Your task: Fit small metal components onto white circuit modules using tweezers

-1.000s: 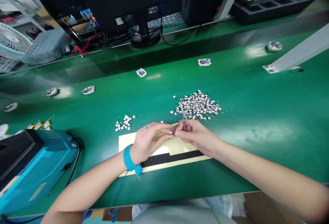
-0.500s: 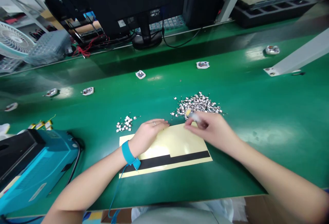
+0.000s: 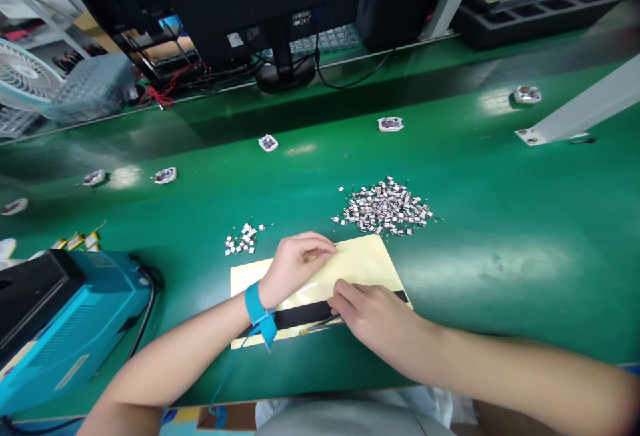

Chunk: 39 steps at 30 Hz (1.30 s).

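On the green bench lies a pale yellow sheet (image 3: 367,259) with a black strip (image 3: 300,315) along its near part. My left hand (image 3: 297,264), with a blue band (image 3: 257,309) at the wrist, rests over the sheet; its thumb and forefinger are pinched together at the far edge, and what they hold is too small to make out. Lower and to the right, my right hand (image 3: 373,313) is closed around a thin tool (image 3: 317,325), whose yellowish end points left over the strip. Beyond the hands lie a large pile (image 3: 385,206) and a small pile (image 3: 243,239) of tiny white wired parts.
Several white-cased units (image 3: 269,143) are spread in a row across the bench. A blue and black machine (image 3: 80,329) stands at left, near yellow parts (image 3: 75,243). At the back is a monitor (image 3: 260,3); a grey metal leg (image 3: 585,103) slants down at right.
My right hand has come from the large pile toward me, down to the black strip, with the tool turned leftward. My left fingers, flat before, are now pinched at the sheet's far edge.
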Each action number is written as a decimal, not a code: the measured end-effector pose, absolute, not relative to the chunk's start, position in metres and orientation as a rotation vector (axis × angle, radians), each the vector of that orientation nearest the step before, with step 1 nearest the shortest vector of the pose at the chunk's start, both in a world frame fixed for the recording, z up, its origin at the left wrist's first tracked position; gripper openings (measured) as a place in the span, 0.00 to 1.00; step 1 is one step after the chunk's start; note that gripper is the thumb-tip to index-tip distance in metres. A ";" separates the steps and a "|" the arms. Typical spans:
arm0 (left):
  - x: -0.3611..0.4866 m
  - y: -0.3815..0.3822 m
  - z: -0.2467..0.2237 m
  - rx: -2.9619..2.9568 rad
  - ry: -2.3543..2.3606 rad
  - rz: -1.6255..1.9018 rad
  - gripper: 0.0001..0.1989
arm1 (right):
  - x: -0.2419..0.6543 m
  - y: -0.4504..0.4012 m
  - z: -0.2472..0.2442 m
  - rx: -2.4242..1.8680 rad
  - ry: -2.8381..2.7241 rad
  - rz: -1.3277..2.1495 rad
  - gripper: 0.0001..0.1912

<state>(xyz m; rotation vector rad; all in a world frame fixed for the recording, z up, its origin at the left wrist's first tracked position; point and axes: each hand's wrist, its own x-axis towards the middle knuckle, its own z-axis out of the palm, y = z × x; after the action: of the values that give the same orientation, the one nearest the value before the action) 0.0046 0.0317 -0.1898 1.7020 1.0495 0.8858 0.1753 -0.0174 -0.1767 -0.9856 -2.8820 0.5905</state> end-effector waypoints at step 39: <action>0.012 0.010 -0.183 2.021 1.089 1.280 0.15 | 0.183 0.031 -0.181 -0.969 -1.271 1.875 0.19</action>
<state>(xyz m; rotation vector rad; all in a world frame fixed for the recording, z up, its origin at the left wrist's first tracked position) 0.0123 0.0100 -0.1829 2.0209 1.0886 1.2798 0.1828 0.0306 -0.1810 -0.9686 -1.2710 1.8748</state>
